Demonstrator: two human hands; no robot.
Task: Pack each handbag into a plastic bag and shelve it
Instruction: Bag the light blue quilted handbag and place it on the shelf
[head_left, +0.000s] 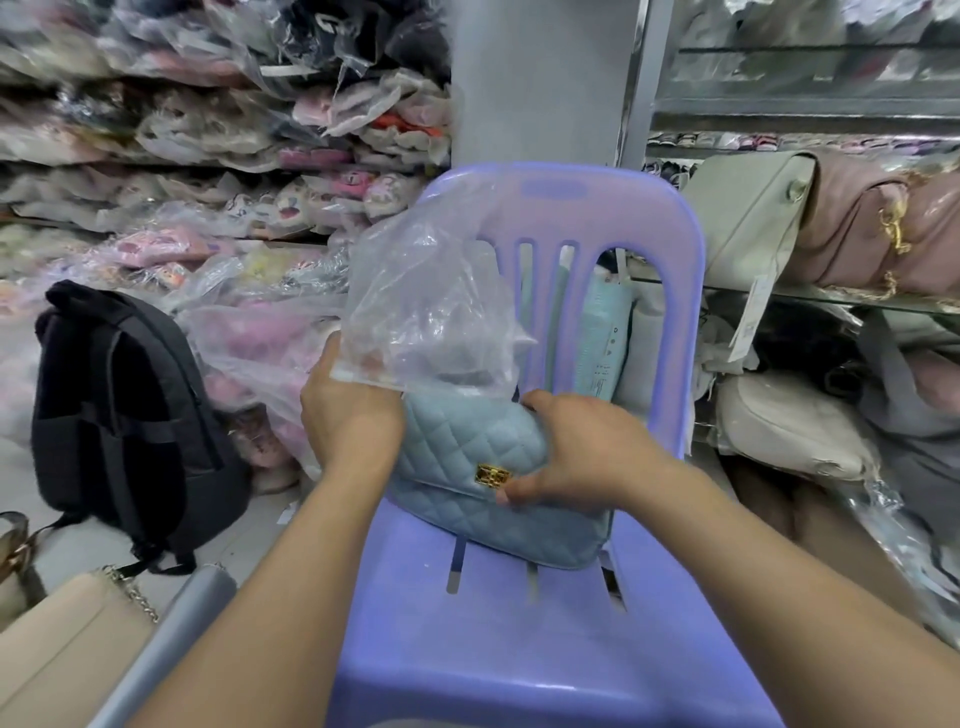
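My left grip (353, 415) holds the bag (431, 312) by its mouth at the handbag (457, 452) on the chair (493, 665); my right grip (576, 457) clasps the handbag. I'd spread the mouth wide before sliding it over.

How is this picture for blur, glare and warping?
In the head view the handbag at centre is sharp, clasp included; the same view smears the stock at upper left and bows lines near the edges; there the plastic bag shows mild sheen, under even light without hard shadows.
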